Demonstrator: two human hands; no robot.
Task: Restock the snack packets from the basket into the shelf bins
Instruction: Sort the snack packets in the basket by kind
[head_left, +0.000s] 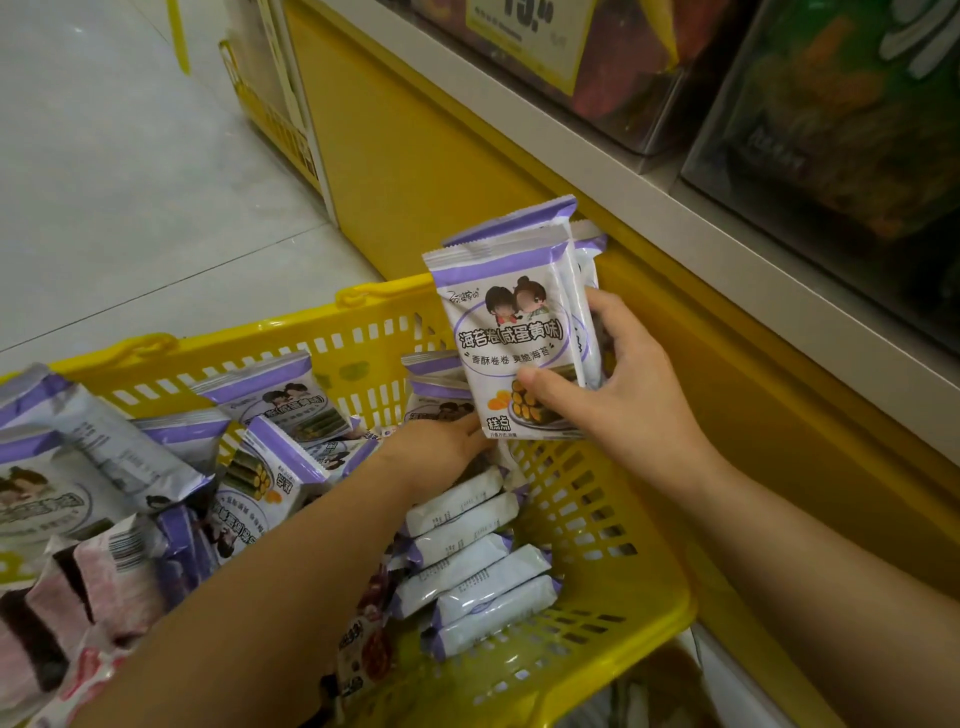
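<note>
A grey tile floor (130, 182) is stretching out on the left. A yellow shelf base (415, 156) is standing beside it, with a white ledge (649, 208) running along its top. Two clear bins (831, 130) are sitting on the ledge, and one yellow price tag (524, 36) is hanging on the left one. One yellow basket (291, 322) is sitting just beside the shelf base.

The right hand (623, 379) is holding a stack of packets (509, 322) upright over the basket's far rim, below the ledge. Its thumb is pressing on the front and its fingers are curling round the back. Three purple tops are showing in the stack.

The left hand (441, 447) is reaching into the basket and touching packets by the far wall. Its fingers are hiding behind the stack, so I cannot tell if it is gripping.

About six white packets (467, 561) are standing on edge in a row by the right wall. More purple packets (280, 400) are lying loose on the left, too jumbled to count. A few pink packets (93, 587) are lying at the near left.
</note>
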